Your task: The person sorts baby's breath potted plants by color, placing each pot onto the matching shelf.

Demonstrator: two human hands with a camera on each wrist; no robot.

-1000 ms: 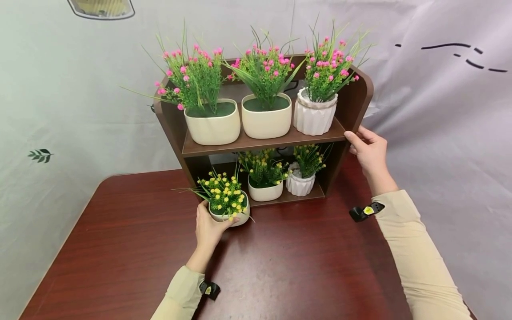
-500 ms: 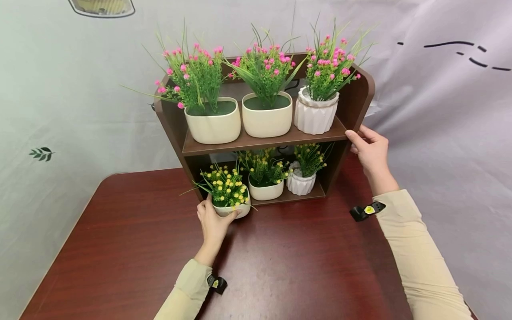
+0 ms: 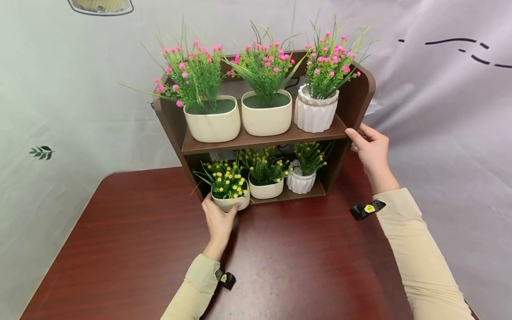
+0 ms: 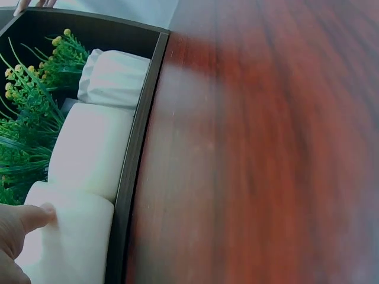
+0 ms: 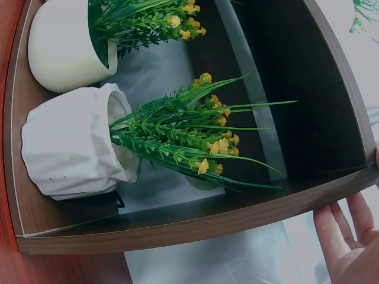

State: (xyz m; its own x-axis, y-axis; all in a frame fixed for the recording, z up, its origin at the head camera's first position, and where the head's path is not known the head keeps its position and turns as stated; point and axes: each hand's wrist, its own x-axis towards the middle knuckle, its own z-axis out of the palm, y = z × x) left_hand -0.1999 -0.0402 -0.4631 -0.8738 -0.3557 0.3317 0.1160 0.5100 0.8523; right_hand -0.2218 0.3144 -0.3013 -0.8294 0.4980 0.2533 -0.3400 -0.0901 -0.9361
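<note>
My left hand [image 3: 219, 220] grips a cream oval flowerpot [image 3: 227, 205] with yellow flowers, thumb across its front. The pot stands at the left end of the lower level of a brown two-tier shelf [image 3: 260, 145]. In the left wrist view the thumb [image 4: 37, 218] presses on the pot's white side [image 4: 74, 236]; the other fingers are mostly hidden. At the shelf's right side, my right hand [image 3: 373, 150] holds the side board, thumb at its front edge and fingers on the outside. The right wrist view shows those fingers [image 5: 331, 234] against the board [image 5: 237, 223].
Beside the held pot stand another cream pot [image 3: 266, 190] and a white fluted pot [image 3: 301, 182], both with yellow flowers. Above are two cream pots [image 3: 213, 126] [image 3: 266, 119] and a fluted one [image 3: 316, 114] with pink flowers. The shelf stands on a reddish-brown table [image 3: 288, 258] before a grey cloth [image 3: 80, 102].
My left hand has moved the cream flowerpot back and slightly right, from in front of the shelf onto its lower level. The right hand has stayed at the side board.
</note>
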